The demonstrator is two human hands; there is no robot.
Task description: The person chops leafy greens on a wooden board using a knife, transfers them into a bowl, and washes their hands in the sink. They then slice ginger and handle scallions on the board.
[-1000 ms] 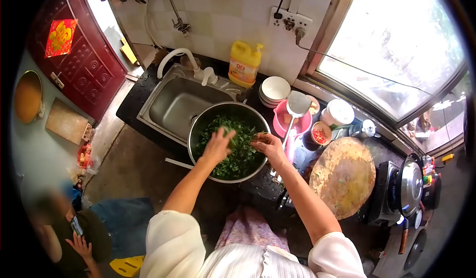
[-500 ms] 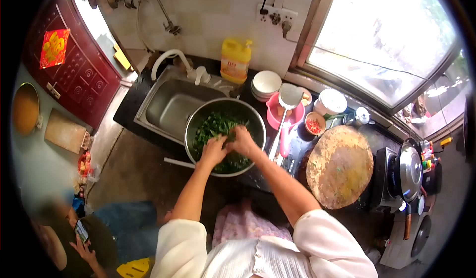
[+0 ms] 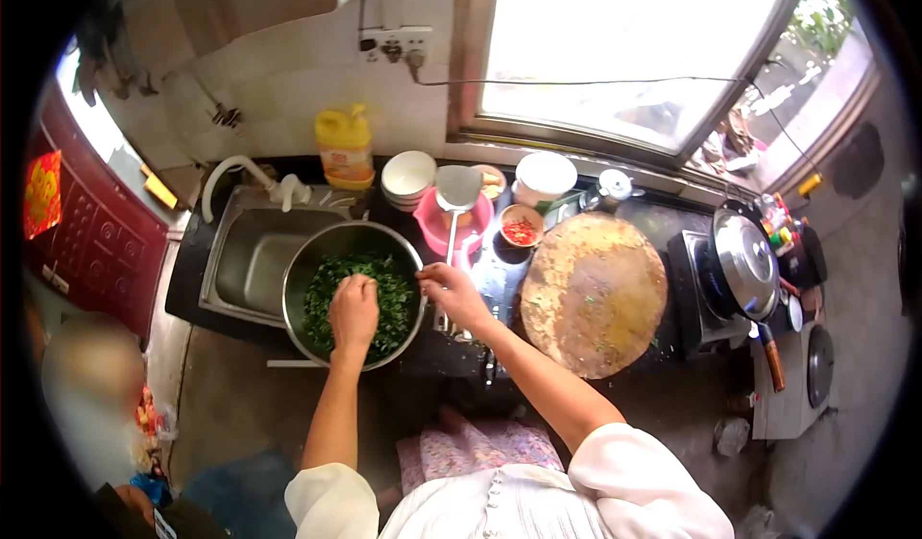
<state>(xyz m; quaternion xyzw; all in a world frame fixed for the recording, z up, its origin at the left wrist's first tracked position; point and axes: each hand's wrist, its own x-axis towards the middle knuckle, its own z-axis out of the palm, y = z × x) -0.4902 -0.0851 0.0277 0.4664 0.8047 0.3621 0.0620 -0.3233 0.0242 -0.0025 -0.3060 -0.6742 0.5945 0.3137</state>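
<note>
A large round metal bowl (image 3: 291,320) holds chopped leafy greens (image 3: 379,294) and sits partly over the sink's right edge. My left hand (image 3: 353,313) is inside the bowl, its fingers curled down into the greens; the fingertips are hidden. At the bowl's right rim is my right hand (image 3: 451,294), with its fingers closed together against the rim. Just beyond that hand, a long-handled metal ladle (image 3: 459,188) lies across a pink basin (image 3: 433,236).
The sink (image 3: 230,260) with a white faucet (image 3: 230,169) is on the left. Behind stand a yellow jug (image 3: 346,150) and stacked white bowls (image 3: 408,176). Rightward are a bowl of chopped red peppers (image 3: 521,232), a round chopping board (image 3: 595,299) and a lidded pan (image 3: 744,256) on a stove.
My hands were together over the greens. The right hand has moved right to the bowl's rim while the left stays in the bowl. The camera view has turned right.
</note>
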